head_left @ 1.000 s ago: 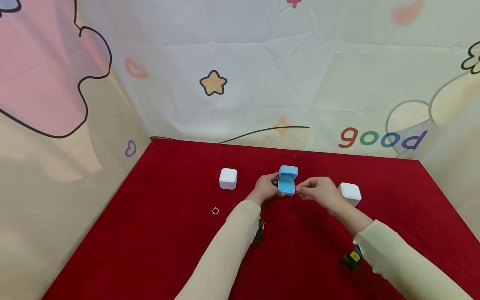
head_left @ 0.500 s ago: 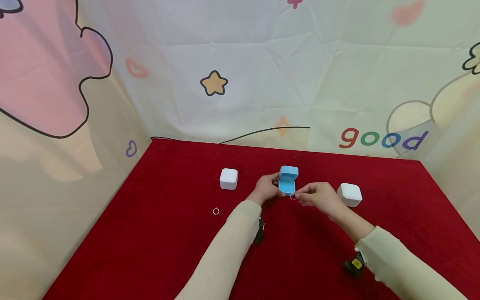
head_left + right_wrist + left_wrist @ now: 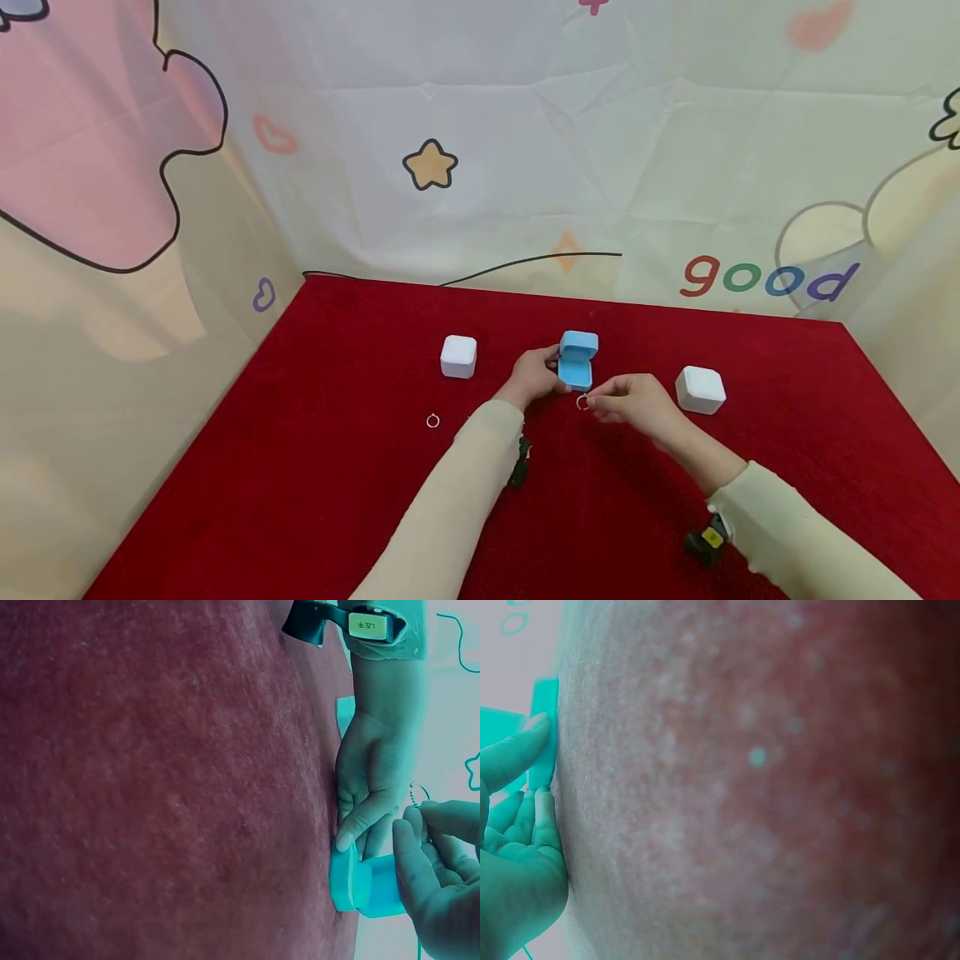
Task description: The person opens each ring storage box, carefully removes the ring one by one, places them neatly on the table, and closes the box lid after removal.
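An opened light-blue ring box (image 3: pixel 576 372) stands on the red cloth with its lid raised. My left hand (image 3: pixel 534 375) grips the box from its left side, thumb near the front. In the left wrist view, the thumb and fingers of that hand (image 3: pixel 517 877) hold the box (image 3: pixel 547 750) between them. My right hand (image 3: pixel 633 407) pinches a thin ring (image 3: pixel 582 402) by its edge, just in front of the box and apart from it. The right wrist view shows the beaded band of this ring (image 3: pixel 413 795) above the fingertips. Inside the box no ring is visible.
Another ring (image 3: pixel 432 421) lies on the red cloth (image 3: pixel 337 467) to the left. A closed white box (image 3: pixel 458 357) stands left of the blue one, and a second white box (image 3: pixel 701 390) stands behind the right wrist. A printed curtain (image 3: pixel 510 167) hangs behind the table.
My right hand has drawn the ring from the blue box's right front edge toward me and slightly left. The left hand and box have stayed in place.
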The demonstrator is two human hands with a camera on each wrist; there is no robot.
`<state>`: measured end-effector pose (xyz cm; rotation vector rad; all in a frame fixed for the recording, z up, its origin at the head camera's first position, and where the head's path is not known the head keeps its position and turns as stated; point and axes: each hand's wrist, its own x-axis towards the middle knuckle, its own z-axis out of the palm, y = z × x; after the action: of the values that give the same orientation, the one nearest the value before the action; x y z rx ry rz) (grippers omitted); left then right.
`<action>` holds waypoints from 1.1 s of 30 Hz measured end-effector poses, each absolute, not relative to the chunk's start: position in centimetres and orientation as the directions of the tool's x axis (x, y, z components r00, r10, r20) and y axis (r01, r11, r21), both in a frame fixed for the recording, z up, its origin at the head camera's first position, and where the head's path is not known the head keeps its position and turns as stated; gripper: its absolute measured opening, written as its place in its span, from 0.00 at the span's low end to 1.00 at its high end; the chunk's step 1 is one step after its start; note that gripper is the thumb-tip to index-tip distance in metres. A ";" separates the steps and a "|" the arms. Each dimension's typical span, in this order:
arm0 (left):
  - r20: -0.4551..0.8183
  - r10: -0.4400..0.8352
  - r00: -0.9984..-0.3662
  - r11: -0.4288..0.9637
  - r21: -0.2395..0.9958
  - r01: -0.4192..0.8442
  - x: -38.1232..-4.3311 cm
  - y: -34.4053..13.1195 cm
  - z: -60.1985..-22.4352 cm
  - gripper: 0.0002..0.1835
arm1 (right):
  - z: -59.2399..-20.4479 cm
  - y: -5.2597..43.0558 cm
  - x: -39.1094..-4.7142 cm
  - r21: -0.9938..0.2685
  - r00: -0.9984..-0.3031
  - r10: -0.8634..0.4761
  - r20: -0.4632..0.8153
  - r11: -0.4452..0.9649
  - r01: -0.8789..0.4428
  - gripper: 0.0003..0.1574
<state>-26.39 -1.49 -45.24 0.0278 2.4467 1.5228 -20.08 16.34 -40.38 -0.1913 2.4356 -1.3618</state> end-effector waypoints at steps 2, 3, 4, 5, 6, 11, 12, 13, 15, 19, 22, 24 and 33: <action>-0.207 0.153 -0.966 0.449 0.886 -0.118 -26.5 -1.5 -45.3 0.39 | -40.5 16.3 -20.0 -0.853 -0.930 -0.286 -0.230 0.519 0.052 0.17; -0.205 0.154 -0.967 0.449 0.886 -0.117 -26.5 -1.5 -45.3 0.39 | -40.6 16.3 -19.9 -0.858 -0.929 -0.290 -0.230 0.512 0.052 0.16; -0.205 0.155 -0.966 0.450 0.885 -0.116 -26.5 -1.5 -45.3 0.39 | -40.7 16.2 -19.9 -0.861 -0.929 -0.291 -0.231 0.505 0.056 0.16; -0.205 0.155 -0.966 0.452 0.885 -0.115 -26.5 -1.5 -45.3 0.39 | -40.8 16.2 -19.8 -0.864 -0.928 -0.292 -0.231 0.500 0.058 0.16; -0.205 0.155 -0.966 0.453 0.884 -0.115 -26.6 -1.5 -45.3 0.39 | -40.9 16.2 -19.8 -0.867 -0.926 -0.297 -0.232 0.495 0.059 0.16; -0.210 0.154 -0.965 0.455 0.883 -0.119 -26.7 -1.5 -45.4 0.39 | -41.4 16.1 -19.6 -0.875 -0.919 -0.310 -0.244 0.478 0.071 0.16; -0.210 0.153 -0.966 0.456 0.882 -0.120 -26.7 -1.5 -45.4 0.39 | -41.5 16.1 -19.6 -0.878 -0.917 -0.314 -0.246 0.473 0.073 0.16; -0.209 0.152 -0.966 0.458 0.881 -0.119 -26.7 -1.5 -45.4 0.39 | -41.6 16.0 -19.5 -0.880 -0.916 -0.317 -0.247 0.469 0.075 0.16; -0.210 0.151 -0.966 0.458 0.881 -0.121 -26.8 -1.5 -45.5 0.39 | -41.8 15.9 -19.5 -0.886 -0.913 -0.324 -0.250 0.456 0.081 0.16; -0.224 0.157 -0.962 0.443 0.887 -0.134 -27.0 -1.5 -45.7 0.39 | -42.0 15.8 -19.3 -0.893 -0.909 -0.330 -0.253 0.440 0.089 0.16; -0.235 0.166 -0.958 0.439 0.887 -0.141 -27.5 -1.6 -46.1 0.40 | -42.1 15.7 -19.2 -0.894 -0.908 -0.330 -0.257 0.438 0.094 0.16; -0.210 0.175 -0.962 0.441 0.890 -0.114 -28.1 -1.7 -47.1 0.41 | -42.2 15.7 -19.2 -0.895 -0.907 -0.331 -0.259 0.435 0.096 0.16; -0.217 0.159 -0.963 0.427 0.895 -0.131 -26.8 -1.6 -45.6 0.41 | -42.7 15.6 -19.1 -0.901 -0.899 -0.341 -0.274 0.417 0.116 0.15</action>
<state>-26.77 -1.60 -45.63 0.0240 2.4145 1.5508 -19.13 15.57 -42.71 -0.1917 2.2596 -1.4860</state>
